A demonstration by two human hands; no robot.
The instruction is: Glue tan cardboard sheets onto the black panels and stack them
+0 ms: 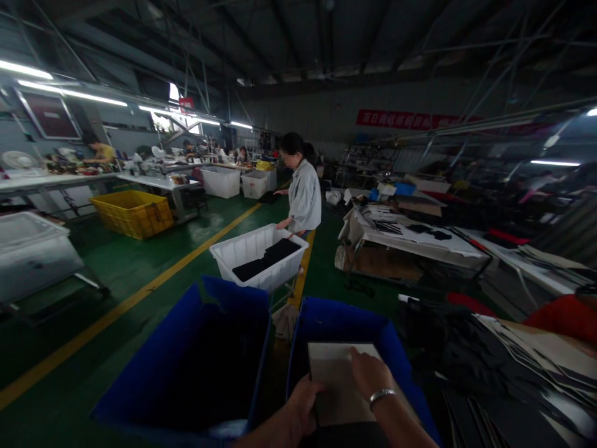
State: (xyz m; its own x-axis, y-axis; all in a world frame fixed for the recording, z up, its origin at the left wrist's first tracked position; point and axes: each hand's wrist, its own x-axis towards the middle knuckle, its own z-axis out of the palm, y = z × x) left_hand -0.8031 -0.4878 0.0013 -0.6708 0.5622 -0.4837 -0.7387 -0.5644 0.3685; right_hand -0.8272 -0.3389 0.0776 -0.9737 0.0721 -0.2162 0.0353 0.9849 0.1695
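A flat beige panel [336,386] with a dark edge is held over the right-hand blue bin [345,311]. My left hand [303,401] grips the panel's left edge, thumb on top and the other fingers mostly hidden beneath. My right hand [370,373] rests over the panel's upper right part, its index finger stretched out at the surface. The remaining right fingers are partly hidden. A silver band [382,396] circles my right wrist. What lies in the bin below is too dark to make out.
A second blue bin [149,367] stands to the left, its inside dark. Ahead, a person [303,196] stands at a white cart [221,252] holding black pieces. Dark and beige sheets [536,354] are stacked at right. A yellow bin [133,211] sits farther left.
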